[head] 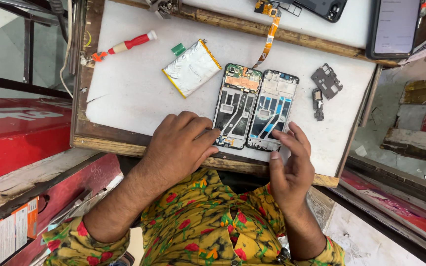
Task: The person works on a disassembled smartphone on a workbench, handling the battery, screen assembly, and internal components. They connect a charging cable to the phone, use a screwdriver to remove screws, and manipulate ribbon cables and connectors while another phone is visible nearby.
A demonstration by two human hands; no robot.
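Black phone frames (255, 107) between left hand (181, 143), right hand (292, 165).

Most open room is the bare white mat (129, 93) left of centre, between the red-handled screwdriver (124, 47) up top and the silver battery (192, 67). The 2 opened phone frames (255, 108) block the middle. Lower right of the mat is free below the small metal shield pieces (324, 88). The top edge is crowded by a flex cable (269, 37) and phones.
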